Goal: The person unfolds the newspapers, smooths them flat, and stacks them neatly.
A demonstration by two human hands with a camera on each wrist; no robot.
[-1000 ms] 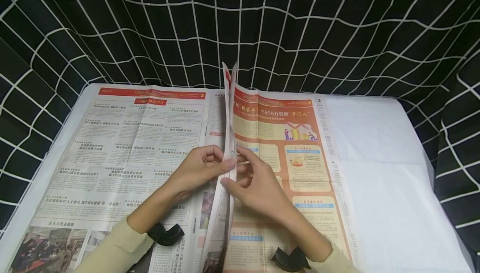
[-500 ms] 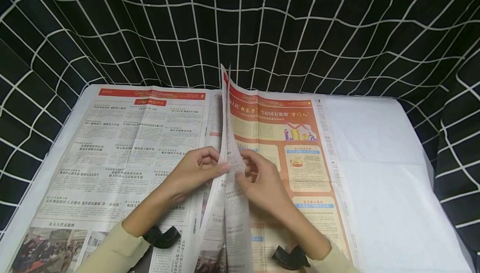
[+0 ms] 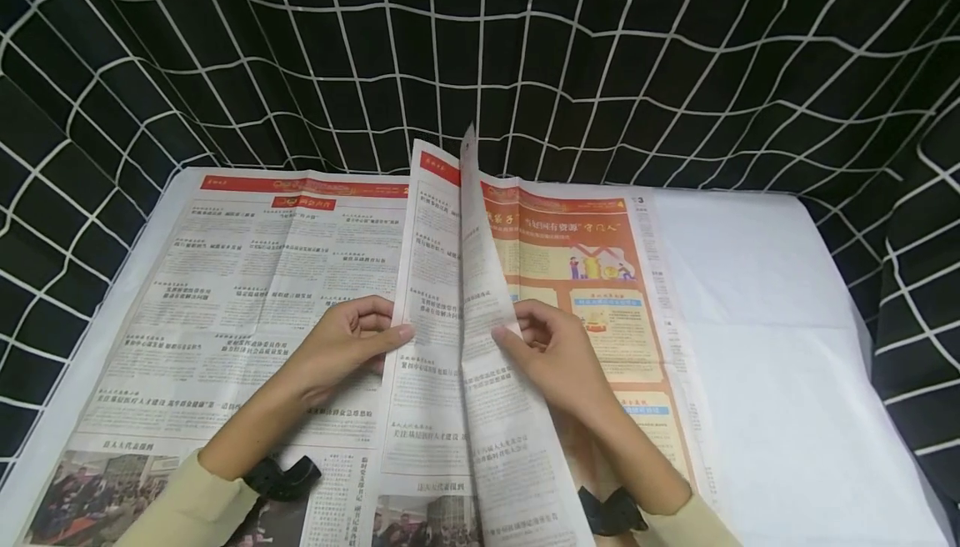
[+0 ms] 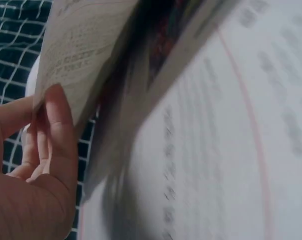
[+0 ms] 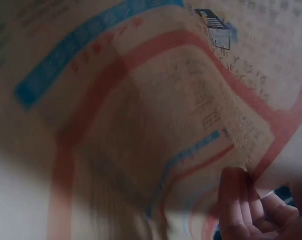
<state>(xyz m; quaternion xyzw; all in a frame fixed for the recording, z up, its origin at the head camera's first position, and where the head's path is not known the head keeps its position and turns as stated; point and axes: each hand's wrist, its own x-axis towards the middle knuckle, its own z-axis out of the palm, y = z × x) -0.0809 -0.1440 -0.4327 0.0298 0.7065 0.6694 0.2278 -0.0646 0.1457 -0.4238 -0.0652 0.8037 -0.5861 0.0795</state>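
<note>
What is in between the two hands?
In the head view, a raised newspaper sheet stands between the left hand and right hand; each pinches one edge.

The raised sheets (image 3: 465, 297) of the newspaper (image 3: 262, 297) stand like a wall across the middle, between both hands. To the right, the white bench (image 3: 765, 347) is bare and open. The checked cloth (image 3: 525, 55) closes the back and both sides.
</note>
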